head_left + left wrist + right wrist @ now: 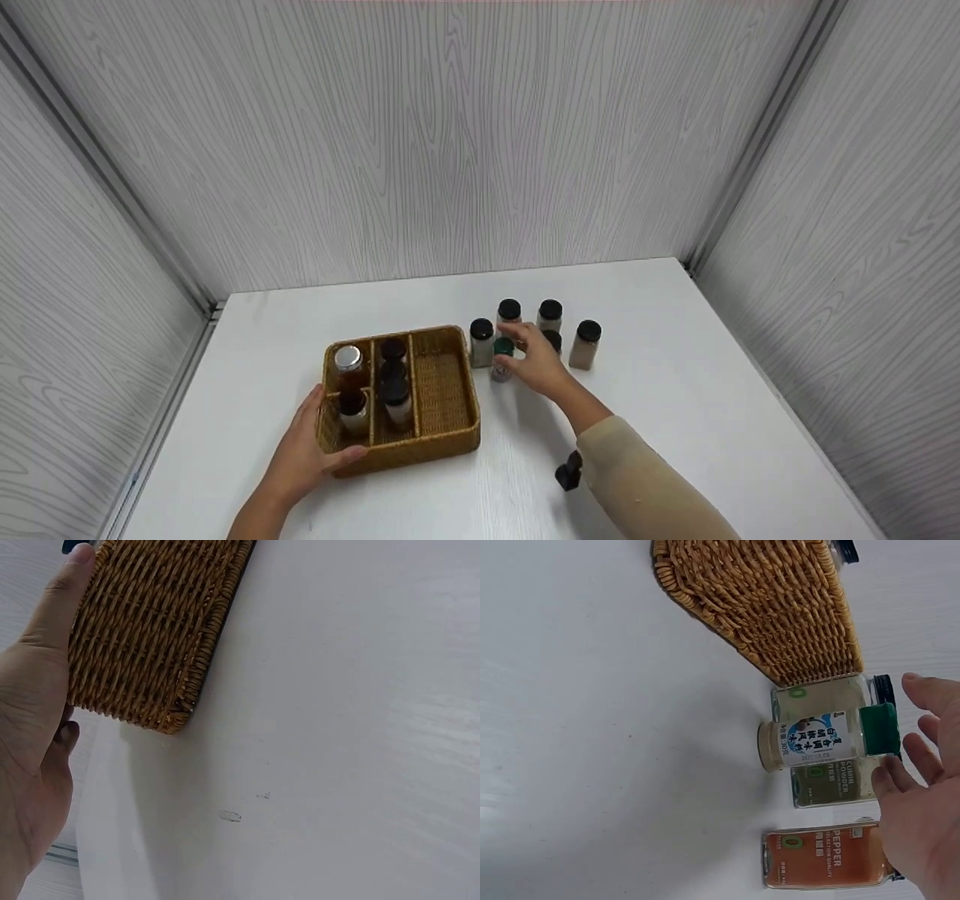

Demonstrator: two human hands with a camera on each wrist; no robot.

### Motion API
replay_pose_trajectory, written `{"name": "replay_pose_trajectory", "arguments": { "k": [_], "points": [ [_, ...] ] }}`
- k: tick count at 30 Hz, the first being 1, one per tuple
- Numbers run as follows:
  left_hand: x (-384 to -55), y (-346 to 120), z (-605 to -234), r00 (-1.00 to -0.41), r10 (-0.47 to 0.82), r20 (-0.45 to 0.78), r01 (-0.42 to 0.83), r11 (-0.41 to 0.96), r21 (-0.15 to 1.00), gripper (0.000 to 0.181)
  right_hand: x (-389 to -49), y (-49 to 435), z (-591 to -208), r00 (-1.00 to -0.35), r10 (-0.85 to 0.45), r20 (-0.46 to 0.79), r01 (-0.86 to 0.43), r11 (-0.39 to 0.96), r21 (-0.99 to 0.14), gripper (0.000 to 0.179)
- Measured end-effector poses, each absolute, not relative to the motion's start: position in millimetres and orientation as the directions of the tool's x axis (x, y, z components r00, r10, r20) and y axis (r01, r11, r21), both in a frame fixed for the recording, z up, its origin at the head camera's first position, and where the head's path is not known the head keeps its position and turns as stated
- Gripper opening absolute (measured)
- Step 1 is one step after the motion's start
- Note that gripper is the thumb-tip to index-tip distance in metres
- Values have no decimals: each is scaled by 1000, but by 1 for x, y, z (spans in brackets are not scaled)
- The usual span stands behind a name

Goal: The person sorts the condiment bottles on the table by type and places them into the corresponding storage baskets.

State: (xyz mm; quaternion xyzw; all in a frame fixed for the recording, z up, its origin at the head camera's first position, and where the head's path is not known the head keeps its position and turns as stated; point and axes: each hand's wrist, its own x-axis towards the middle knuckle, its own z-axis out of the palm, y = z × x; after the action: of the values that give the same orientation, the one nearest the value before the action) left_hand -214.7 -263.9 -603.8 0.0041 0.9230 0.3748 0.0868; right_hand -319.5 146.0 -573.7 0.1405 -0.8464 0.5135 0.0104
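My left hand [298,454] grips the front left corner of a divided wicker basket [409,452], its thumb along the front wall and its fingers on the left side. In the left wrist view, the thumb [56,604] lies against the weave. My right hand [538,364] reaches around a small green-capped seasoning bottle [814,739], fingers spread beside the cap and apart from it. Behind that bottle stands a black-capped jar labelled cumin powder [832,784]. A jar of orange-red powder labelled pepper [825,856] stands close by, under the hand in the right wrist view.
Several capped jars stand in the basket's left and middle compartments, one with a silver lid [349,358]. The right compartment [441,390] holds none. More black-capped jars stand right of the basket, the rightmost [585,345] apart. A small black object [568,472] shows beside the right sleeve.
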Motion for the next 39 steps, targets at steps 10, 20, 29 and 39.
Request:
{"name": "replay_pose_trajectory", "arguments": {
  "k": [10,20,29,39],
  "points": [
    [-215,-263,-605,-982,56,-178,-86,709,700,154,-320,141,-588,-971,-220,93,-192,490,-850,59],
    [-213,-263,-606,-980,46,-196,-107,704,702,156,-322,142,-586,-969,-212,129,-229,570,-789,43],
    [-212,-261,-604,-980,46,-195,-105,711,695,153,-323,143,-590,-969,-193,152,-240,616,-751,41],
    [-212,-263,-605,-982,52,-184,-97,693,714,152,-325,141,-592,-978,-164,133,-206,605,-769,41]
  ]
}}
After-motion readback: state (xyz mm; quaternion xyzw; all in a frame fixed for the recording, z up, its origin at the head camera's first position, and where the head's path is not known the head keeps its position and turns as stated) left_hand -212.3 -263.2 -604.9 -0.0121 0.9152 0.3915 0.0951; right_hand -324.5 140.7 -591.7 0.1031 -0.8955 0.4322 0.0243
